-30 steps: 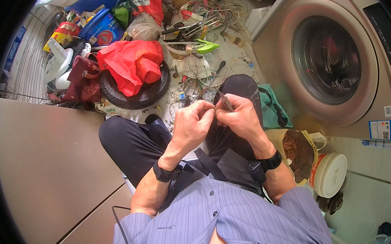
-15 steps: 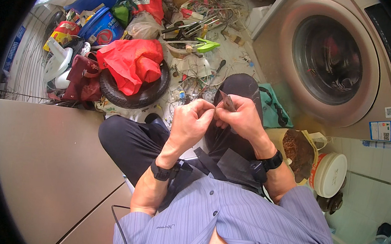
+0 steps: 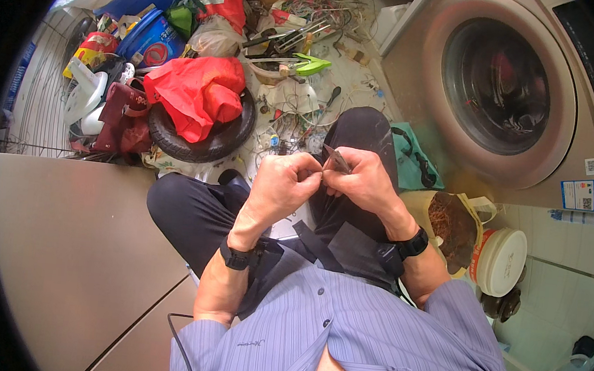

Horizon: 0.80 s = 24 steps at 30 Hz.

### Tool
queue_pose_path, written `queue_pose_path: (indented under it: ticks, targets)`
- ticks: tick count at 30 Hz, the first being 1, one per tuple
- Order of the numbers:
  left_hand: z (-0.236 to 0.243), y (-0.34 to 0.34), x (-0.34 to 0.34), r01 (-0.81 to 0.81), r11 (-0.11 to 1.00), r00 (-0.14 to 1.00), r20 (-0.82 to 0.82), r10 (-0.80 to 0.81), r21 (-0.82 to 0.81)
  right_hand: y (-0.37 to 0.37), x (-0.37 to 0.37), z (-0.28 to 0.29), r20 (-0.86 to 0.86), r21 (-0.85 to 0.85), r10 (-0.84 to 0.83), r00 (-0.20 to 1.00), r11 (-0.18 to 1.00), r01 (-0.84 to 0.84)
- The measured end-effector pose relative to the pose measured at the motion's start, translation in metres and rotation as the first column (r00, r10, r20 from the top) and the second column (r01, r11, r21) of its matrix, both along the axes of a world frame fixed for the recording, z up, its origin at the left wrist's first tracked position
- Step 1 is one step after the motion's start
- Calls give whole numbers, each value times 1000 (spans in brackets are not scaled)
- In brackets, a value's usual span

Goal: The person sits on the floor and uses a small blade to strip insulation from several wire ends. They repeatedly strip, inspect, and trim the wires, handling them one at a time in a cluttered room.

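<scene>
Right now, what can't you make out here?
All in the head view:
Left hand: anything it pinches, hidden within its grip.
Dark flat tool: gripped end, covered by the right hand.
Tire: partly covered by red bag.
Washing machine: cut off by the upper edge.

Bright, soft light, glare upper left, reflections on the washer door (image 3: 497, 86), bowed edges, black corners

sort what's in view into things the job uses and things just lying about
Apparently in use:
dark pointed blade, in the right hand
left hand, pinched beside it; anything held is too small to tell

Lying about:
tire
red bag on it
blue tub
white bucket
</scene>
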<state>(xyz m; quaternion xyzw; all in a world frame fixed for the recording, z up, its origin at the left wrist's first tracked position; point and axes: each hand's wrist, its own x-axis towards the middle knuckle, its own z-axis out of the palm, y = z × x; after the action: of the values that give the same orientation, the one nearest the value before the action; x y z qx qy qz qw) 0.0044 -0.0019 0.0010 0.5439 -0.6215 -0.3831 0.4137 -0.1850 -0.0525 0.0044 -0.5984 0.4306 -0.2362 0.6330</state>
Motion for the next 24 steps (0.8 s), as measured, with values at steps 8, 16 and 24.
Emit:
queue_pose_path:
  ticks: [8, 16, 24]
  targets:
    - [-8, 4, -6, -57, 984, 980, -180, 88, 170, -1, 1, -2, 28, 34, -19, 999, 999, 18]
    - [-17, 1, -11, -95, 935, 869, -431, 245, 340, -8, -1, 3, 192, 172, -117, 975, 981, 84]
    - [-3, 3, -2, -56, 996, 998, -38, 58, 68, -1, -1, -4, 52, 41, -52, 997, 998, 50]
